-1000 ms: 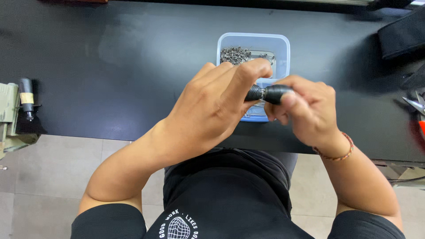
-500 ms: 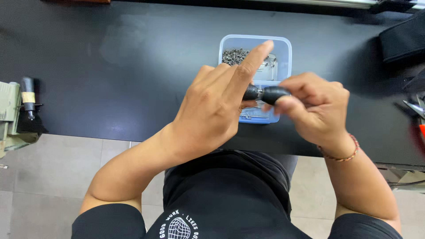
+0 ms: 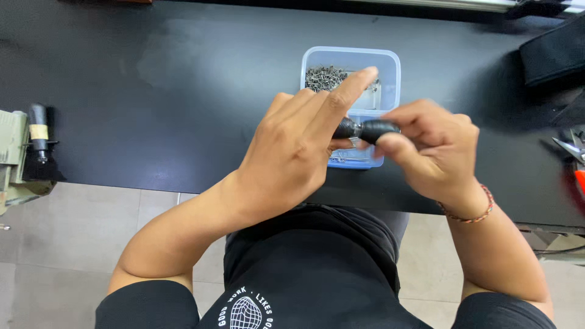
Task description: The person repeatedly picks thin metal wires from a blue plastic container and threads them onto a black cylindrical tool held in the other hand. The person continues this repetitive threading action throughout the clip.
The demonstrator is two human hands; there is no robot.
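Note:
My left hand (image 3: pixel 292 149) and my right hand (image 3: pixel 429 149) meet over the near edge of a black table (image 3: pixel 152 91). Between them is a small black rounded part (image 3: pixel 365 129), gripped by my right fingers at its right end and by my left thumb and fingers at its left end. My left index finger sticks out straight toward the far right. Just behind the hands stands a clear blue plastic tub (image 3: pixel 390 67) with several small grey metal pieces (image 3: pixel 323 77) in it.
A black-handled tool on a greenish fixture (image 3: pixel 27 152) sits off the table's left end. A black pouch (image 3: pixel 551 55) lies at the far right, with scissors-like tools (image 3: pixel 573 152) below it. Tiled floor lies under the table edge.
My left index finger has lifted and straightened out over the tub. Both hands stay together on the black part, shifted slightly right.

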